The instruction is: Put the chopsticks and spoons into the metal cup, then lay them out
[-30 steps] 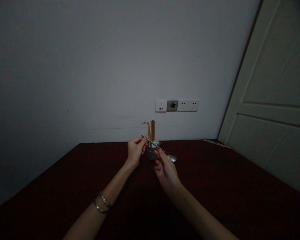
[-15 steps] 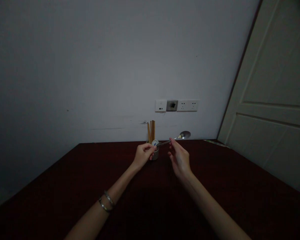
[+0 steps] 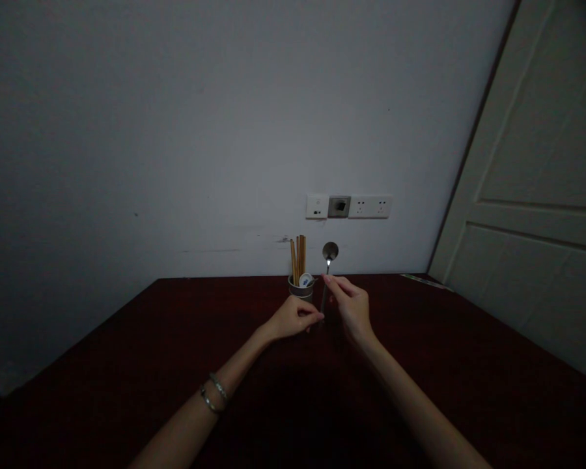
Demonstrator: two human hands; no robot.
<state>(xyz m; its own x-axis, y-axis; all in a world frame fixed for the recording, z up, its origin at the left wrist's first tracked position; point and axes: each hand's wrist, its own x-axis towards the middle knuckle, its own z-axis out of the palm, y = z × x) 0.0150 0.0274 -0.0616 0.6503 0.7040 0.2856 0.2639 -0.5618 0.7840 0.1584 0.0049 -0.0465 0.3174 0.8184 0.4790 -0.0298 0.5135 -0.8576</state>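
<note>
**Metal spoon (image 3: pixel 331 251) held bowl-up, two-hand pinch**

Two bracelets (image 3: pixel 219 387) encircled the left arm (image 3: pixel 176 430), which entered from 7 o'clock (12 o'clock being straight ahead of the wearer). The left hand (image 3: pixel 290 318) was closed, thumb to finger, at the lower end of the spoon's handle. The right hand (image 3: pixel 354 306), entering from 5 o'clock, pinched the handle higher up, below the bowl. The spoon stood near-upright between the hands at 12 o'clock, above the dark red tabletop (image 3: pixel 151 339); whether its lower end touched the surface could not be determined.

Step in hand, as judged: orienting the spoon under two-point control. The next move appeared to call for a firm pinch by one hand before the other released, with the bowl clear of neighbouring items.

Beyond the left hand, just left of the spoon, an upright cup (image 3: pixel 300 290) contained chopsticks (image 3: pixel 301 257) and a white, blue-marked utensil (image 3: pixel 305 280). Contact between left hand and cup could not be confirmed. Farther off, the wall (image 3: pixel 224 130) carried a row of sockets (image 3: pixel 370 206) toward 1 o'clock; a panelled door (image 3: pixel 542 195) stood at 2 o'clock.
</note>
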